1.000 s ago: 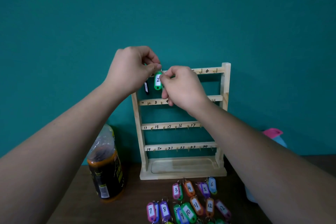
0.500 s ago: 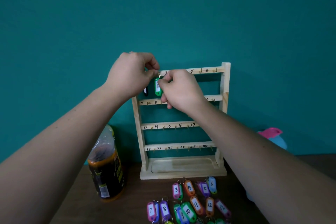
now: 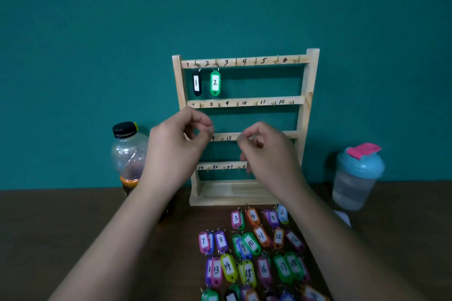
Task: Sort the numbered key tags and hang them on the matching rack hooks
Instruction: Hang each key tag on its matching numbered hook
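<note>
- Green tag 2 [image 3: 215,82], where is it?
- On the second hook of the rack [image 3: 271,60], top rail, just beside black tag 1 [image 3: 197,83] on the first hook. Both hang straight from their rings.
- Hands?
- Both in the air in front of the lower rails, clear of the hung tags. On the left hand [image 3: 176,149] the fingers [image 3: 203,120] are loosely curled, thumb and forefinger tips close, nothing held. Same for the right hand [image 3: 266,154], but it's motion-blurred.
- Blocking anything?
- Third rail shows only part of 14, then 15. Fourth shows 19 to 21. The rest is covered.
- Around it?
- The loose tags [image 3: 250,243] lie in overlapping rows on the tabletop [image 3: 73,215] before the rack base. 3 through 18 are readable; the nearest row is cut off at the frame edge. A bottle [image 3: 129,151] stands left of the rack, partly behind the left forearm. A shaker cup [image 3: 354,178] stands to the right.
</note>
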`<state>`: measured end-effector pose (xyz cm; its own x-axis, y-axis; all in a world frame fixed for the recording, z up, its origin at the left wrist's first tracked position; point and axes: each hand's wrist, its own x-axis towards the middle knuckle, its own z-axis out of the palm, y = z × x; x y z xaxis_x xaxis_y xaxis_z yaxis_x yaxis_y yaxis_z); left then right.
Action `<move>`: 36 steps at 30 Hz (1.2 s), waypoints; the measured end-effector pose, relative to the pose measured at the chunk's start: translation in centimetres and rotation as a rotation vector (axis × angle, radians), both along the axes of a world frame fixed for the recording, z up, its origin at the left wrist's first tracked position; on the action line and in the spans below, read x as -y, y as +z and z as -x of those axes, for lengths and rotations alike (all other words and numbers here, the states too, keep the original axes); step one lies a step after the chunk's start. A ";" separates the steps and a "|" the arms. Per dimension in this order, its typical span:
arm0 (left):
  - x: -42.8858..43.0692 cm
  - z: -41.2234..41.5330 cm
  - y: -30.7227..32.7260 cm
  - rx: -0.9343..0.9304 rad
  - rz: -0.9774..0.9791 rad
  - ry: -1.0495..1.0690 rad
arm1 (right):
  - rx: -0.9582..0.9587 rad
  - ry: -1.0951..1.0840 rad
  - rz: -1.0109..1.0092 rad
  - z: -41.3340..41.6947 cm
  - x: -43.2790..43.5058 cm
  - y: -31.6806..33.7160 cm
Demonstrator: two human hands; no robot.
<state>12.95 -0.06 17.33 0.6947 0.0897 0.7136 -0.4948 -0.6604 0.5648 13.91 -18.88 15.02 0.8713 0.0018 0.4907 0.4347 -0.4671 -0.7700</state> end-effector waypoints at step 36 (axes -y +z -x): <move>1.9 -3.6 -16.7 -0.684 -0.344 -0.104 | -0.353 -0.072 0.639 -1.4 -0.3 -13.5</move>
